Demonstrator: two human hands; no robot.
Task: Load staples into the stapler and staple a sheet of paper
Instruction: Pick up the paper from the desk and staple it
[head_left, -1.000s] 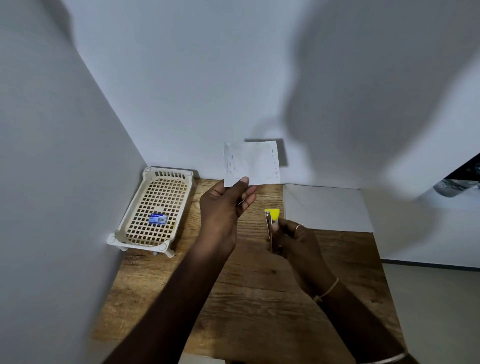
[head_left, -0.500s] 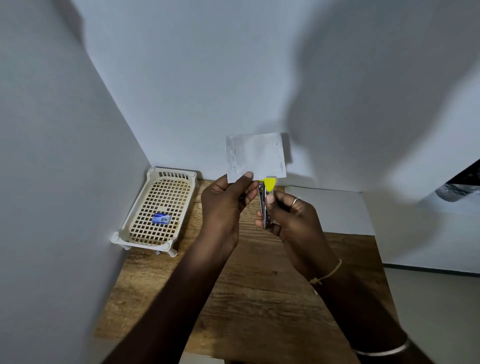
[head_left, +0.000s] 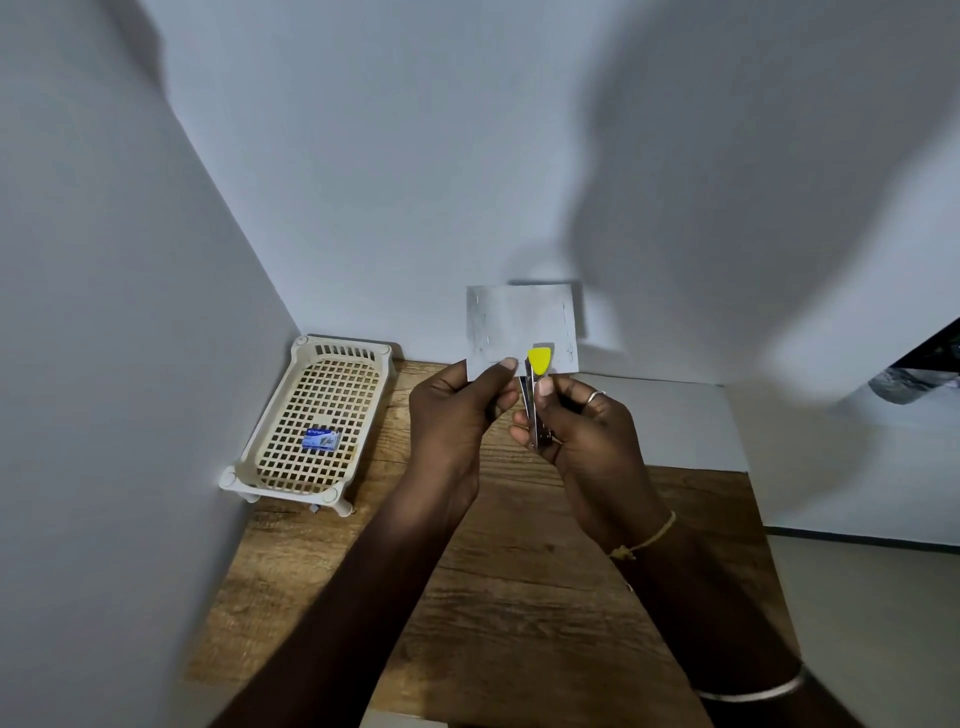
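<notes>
Matt paper sheet (head_left: 519, 325); shiny metal stapler (head_left: 532, 410) with yellow plastic tip; grainy wood worktop (head_left: 519, 597); cream plastic tray (head_left: 332, 353).

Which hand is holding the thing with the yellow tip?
The right hand, the one wearing a ring, grips the stapler with its yellow tip. The left hand only pinches the small paper.

Since a second ago, raised off the table toward the left hand (head_left: 457, 410) by the right hand (head_left: 582, 426), stapler (head_left: 535, 384) with yellow tip now overlapping the paper's (head_left: 519, 322) lower edge.
</notes>
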